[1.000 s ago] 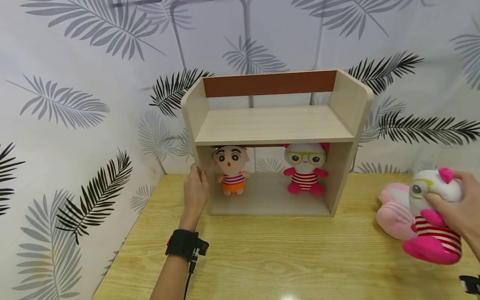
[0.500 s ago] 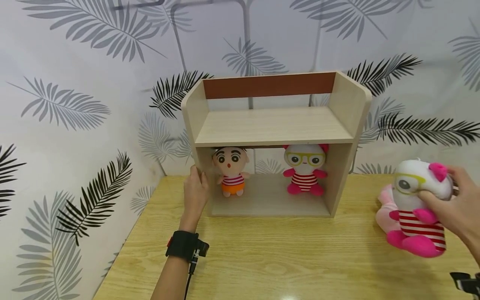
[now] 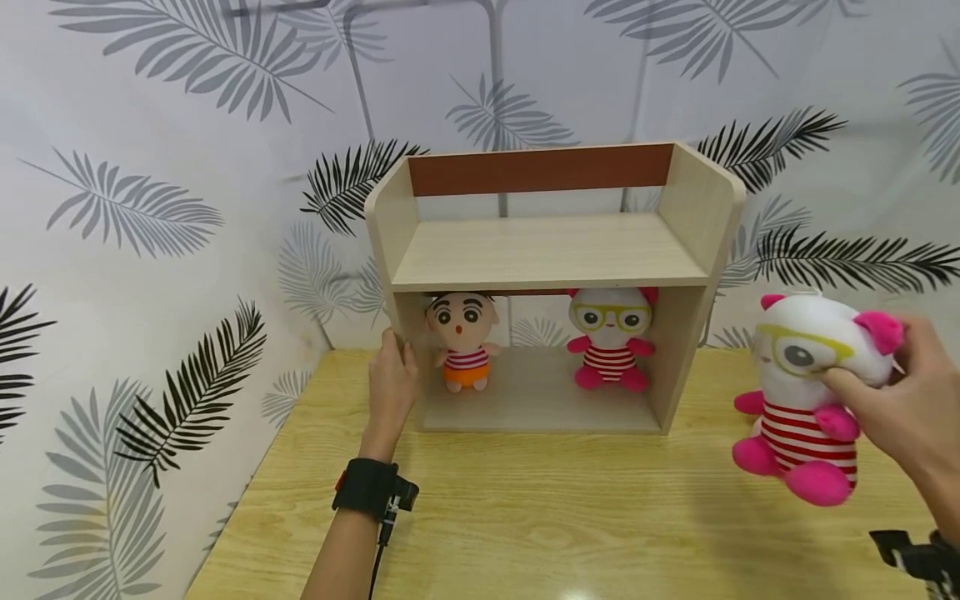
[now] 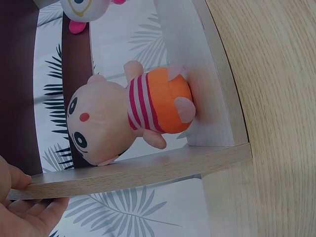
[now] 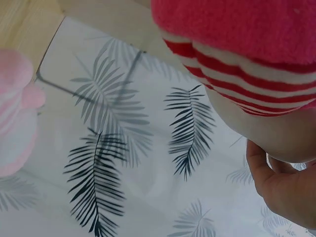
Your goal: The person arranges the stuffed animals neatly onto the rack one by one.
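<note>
Noting leaf-patterned wall covering [image 3: 135,204] along the left side of the head view. Left of centre, finding the left hand [image 3: 392,379] clamped on the side panel [image 4: 133,174] of the wooden shelf [image 3: 551,250], with thumb and fingers on opposite faces at lower left of the left wrist view. Just right of that, recording a boy doll [image 3: 463,337] sitting in the lower compartment [image 3: 540,404]. Right of centre, recording a second panda [image 3: 611,362] sitting near the compartment's right wall. At the left edge of the right wrist view, logging a pale pink toy [image 5: 17,108], largely hidden in the head view. At the right of the head view, observing the panda plush [image 3: 806,396] hanging slightly tilted above the table [image 3: 525,517], apart from the shelf. At far right, finding the right hand [image 3: 915,408] gripping its head, with the thumb pressing the cheek and the fingers curling behind. Judging the plush light, soft and yielding, probably neither slippery nor fragile. Assessing the body as liable to swivel under a head-only hold; favouring a grip round the head or striped middle, and advising against pulling by ear or limb.
</note>
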`<act>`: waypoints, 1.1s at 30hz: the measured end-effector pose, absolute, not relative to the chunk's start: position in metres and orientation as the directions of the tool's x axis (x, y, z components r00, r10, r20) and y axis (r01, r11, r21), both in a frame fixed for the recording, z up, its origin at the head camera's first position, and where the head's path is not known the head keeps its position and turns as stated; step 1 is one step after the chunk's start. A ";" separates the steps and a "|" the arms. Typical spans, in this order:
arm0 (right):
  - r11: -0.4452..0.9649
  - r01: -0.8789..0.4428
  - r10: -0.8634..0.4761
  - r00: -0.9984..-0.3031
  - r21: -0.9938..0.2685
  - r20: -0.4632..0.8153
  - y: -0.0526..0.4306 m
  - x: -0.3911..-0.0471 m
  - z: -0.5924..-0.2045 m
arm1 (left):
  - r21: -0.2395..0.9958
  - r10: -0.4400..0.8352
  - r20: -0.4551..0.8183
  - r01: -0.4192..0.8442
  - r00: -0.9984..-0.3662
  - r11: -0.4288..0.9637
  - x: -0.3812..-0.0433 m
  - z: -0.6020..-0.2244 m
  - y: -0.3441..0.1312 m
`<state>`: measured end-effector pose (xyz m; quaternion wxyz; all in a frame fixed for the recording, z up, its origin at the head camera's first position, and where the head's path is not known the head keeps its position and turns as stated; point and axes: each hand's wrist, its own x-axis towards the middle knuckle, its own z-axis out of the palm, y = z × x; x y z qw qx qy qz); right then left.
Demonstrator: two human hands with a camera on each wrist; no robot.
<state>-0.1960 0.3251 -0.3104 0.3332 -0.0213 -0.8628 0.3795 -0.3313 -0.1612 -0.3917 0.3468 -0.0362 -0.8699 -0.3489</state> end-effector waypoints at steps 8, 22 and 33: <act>0.705 -0.359 0.226 -0.704 -0.612 0.673 0.311 -0.201 -0.301 | 0.586 -0.183 0.623 0.299 -0.761 0.753 -0.332 -0.392 -0.161; 0.621 -0.468 0.200 -0.682 -0.629 0.704 0.289 -0.208 -0.288 | 0.590 -0.190 0.633 0.309 -0.750 0.746 -0.333 -0.393 -0.161; 0.531 -0.544 0.176 -0.679 -0.650 0.712 0.271 -0.217 -0.277 | 0.580 -0.182 0.641 0.315 -0.746 0.751 -0.331 -0.392 -0.161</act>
